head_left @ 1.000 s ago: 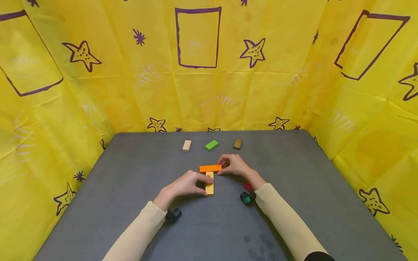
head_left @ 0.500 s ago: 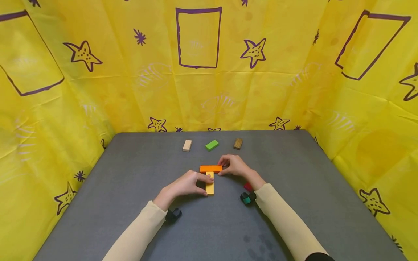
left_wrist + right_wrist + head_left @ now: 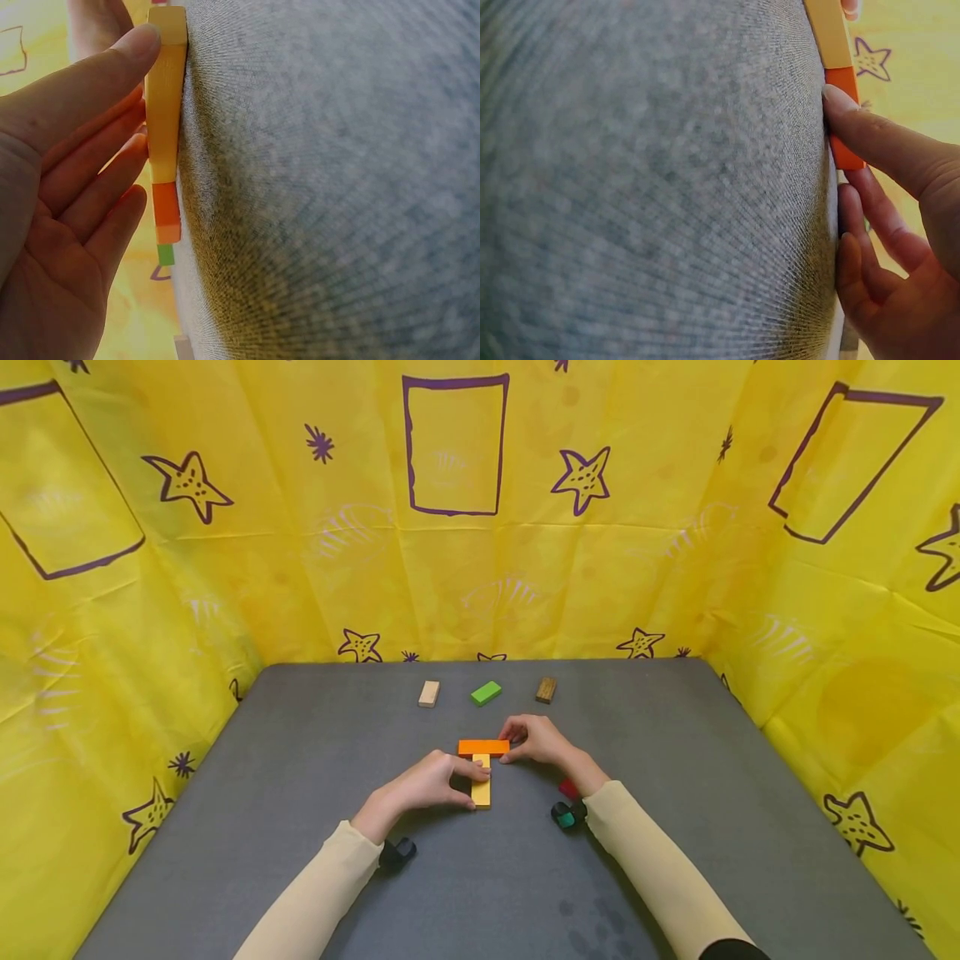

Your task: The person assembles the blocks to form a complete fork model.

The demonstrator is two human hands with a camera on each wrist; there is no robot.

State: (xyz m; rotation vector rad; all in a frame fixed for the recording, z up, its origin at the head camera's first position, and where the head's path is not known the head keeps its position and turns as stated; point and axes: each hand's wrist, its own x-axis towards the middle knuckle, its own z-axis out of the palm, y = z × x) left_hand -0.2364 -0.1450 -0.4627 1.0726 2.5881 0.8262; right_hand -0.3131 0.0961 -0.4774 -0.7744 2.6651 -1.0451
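Note:
In the head view an orange block (image 3: 480, 747) lies crosswise on the grey table, and a yellow block (image 3: 482, 795) meets its near side at the middle, forming a T. My left hand (image 3: 429, 779) holds the yellow block, thumb at its near end and fingertips over its top. The left wrist view shows that thumb (image 3: 139, 43) against the yellow block (image 3: 163, 112). At the right end of the orange block, my right hand (image 3: 542, 737) pinches it between thumb and fingers. In the right wrist view the thumb (image 3: 841, 101) presses the side of the orange block (image 3: 847, 152).
Farther back on the table (image 3: 337, 710) lie a pale wooden block (image 3: 429, 694), a green block (image 3: 486, 693) and a dark brown block (image 3: 546, 690). A red block (image 3: 569, 788) is partly hidden beside the right wrist. Yellow patterned cloth (image 3: 480, 585) surrounds the table's back and sides.

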